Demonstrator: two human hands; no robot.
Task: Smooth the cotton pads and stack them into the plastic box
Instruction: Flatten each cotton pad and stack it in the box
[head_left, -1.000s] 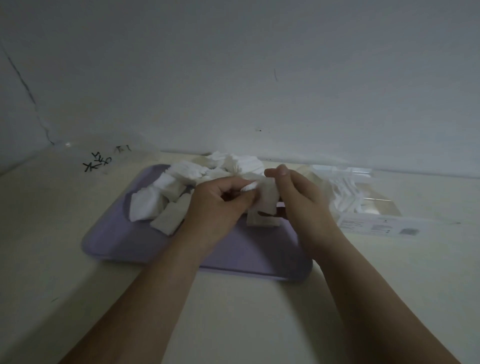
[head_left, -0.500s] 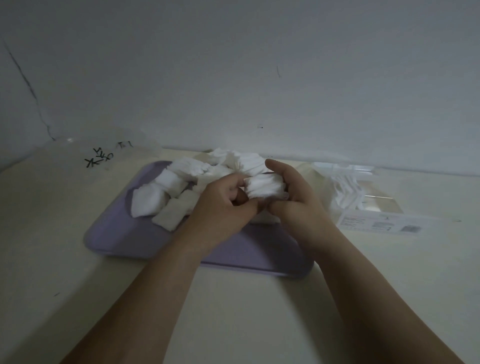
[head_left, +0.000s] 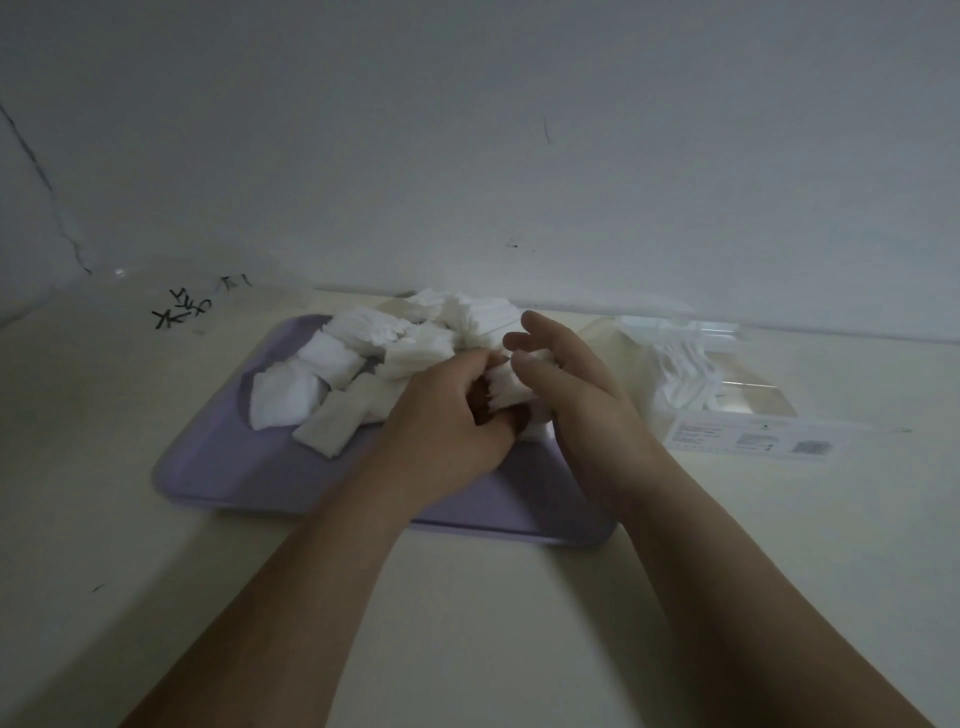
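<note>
A small bundle of white cotton pads (head_left: 511, 387) sits between both hands above the lilac tray (head_left: 249, 483). My left hand (head_left: 447, 421) grips the bundle from the left with curled fingers. My right hand (head_left: 576, 384) holds it from the right, thumb and fingers wrapped around its far side. Loose crumpled cotton pads (head_left: 332, 379) lie piled on the tray's far half. The clear plastic box (head_left: 727, 395) stands to the right of the tray with a row of pads (head_left: 675, 364) inside it.
The tray and box rest on a cream tabletop (head_left: 467, 597) against a white wall. A clear plastic bag with black markings (head_left: 182, 309) lies at the far left. A white label (head_left: 748, 439) shows on the box's front.
The single pad stretched between the fingertips has been gathered into a bundle. Both hands closed in around it and lowered slightly toward the tray.
</note>
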